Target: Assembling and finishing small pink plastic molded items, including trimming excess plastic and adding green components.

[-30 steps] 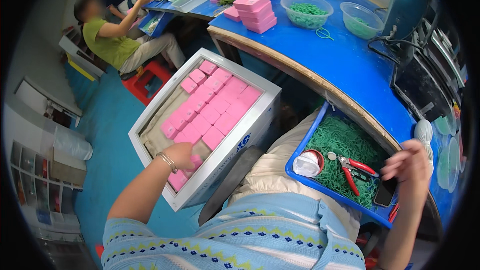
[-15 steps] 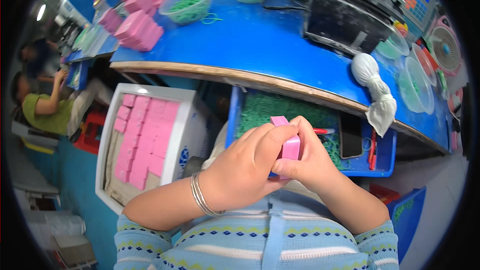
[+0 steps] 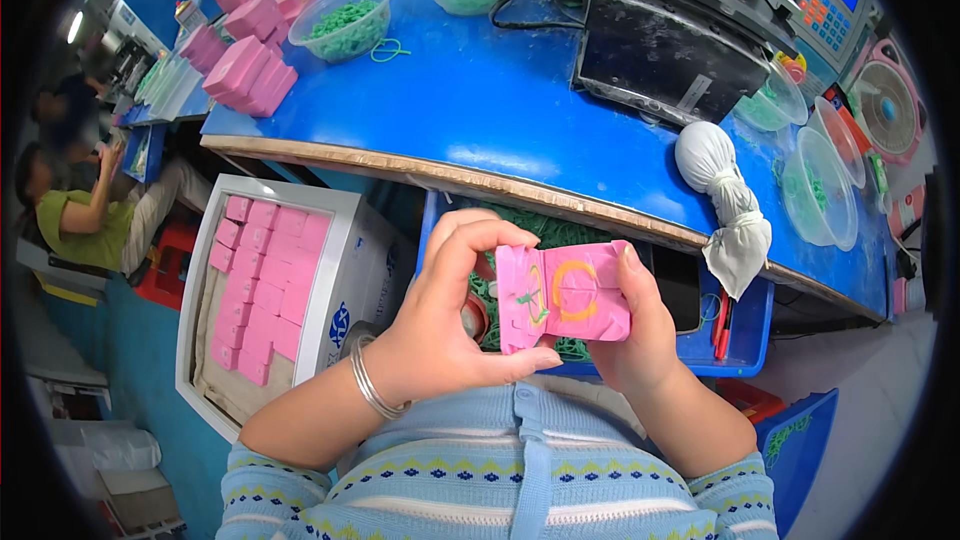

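A pink block (image 3: 595,292) with a seam across it, a yellow ring mark and a bit of green on its face is held between my two hands, over the drawer. My left hand (image 3: 455,305) is curved around its left end, fingers at the top edge and thumb at the bottom. On the right end, my right hand (image 3: 645,330) grips it with the thumb along the side and the other fingers hidden behind. Under the hands, a blue drawer (image 3: 752,345) holds green strands (image 3: 545,230), a dark phone (image 3: 677,285) and red pens (image 3: 722,325).
At left stands a white box (image 3: 345,270) of pink blocks (image 3: 265,290). On the blue table (image 3: 450,110) are stacked pink blocks (image 3: 250,77), bowls of green strands (image 3: 345,20), a black machine (image 3: 665,45) and a white cloth bundle (image 3: 728,200). A person (image 3: 85,220) sits far left.
The pink block has been turned so its broad marked face shows. My hands have moved apart to its two ends, and the view has shifted slightly.
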The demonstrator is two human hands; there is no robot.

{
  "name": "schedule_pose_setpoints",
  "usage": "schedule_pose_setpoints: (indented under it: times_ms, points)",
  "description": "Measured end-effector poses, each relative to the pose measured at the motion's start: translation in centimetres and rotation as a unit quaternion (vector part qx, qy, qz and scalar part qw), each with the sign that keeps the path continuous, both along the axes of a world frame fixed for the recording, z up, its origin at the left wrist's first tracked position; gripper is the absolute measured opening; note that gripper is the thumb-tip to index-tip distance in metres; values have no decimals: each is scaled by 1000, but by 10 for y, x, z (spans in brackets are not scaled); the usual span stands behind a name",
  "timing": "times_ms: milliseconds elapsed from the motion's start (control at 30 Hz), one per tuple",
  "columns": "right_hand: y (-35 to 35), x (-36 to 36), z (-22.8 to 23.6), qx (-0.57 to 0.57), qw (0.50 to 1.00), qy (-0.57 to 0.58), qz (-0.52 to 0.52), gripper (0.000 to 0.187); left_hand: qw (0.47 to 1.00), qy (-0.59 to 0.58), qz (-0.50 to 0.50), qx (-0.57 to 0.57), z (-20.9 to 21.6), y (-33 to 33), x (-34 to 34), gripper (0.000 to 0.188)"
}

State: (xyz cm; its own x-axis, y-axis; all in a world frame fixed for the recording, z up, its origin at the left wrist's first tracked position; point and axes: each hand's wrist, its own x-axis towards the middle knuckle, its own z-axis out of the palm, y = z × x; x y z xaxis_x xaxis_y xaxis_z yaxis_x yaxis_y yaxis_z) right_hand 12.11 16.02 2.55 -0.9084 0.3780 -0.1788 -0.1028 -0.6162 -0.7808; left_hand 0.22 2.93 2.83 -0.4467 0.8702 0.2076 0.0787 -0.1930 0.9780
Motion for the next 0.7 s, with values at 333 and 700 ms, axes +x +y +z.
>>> schedule_pose_setpoints:
  times_ms: [333,700]
  points:
    - [-14,21,-1,325,945,-23,-43,46,934,-329,-17,139,10,15,4,61]
    - [24,-1,22,514,842,155,-60,54,904,-427,24,-21,15,22,6,53]
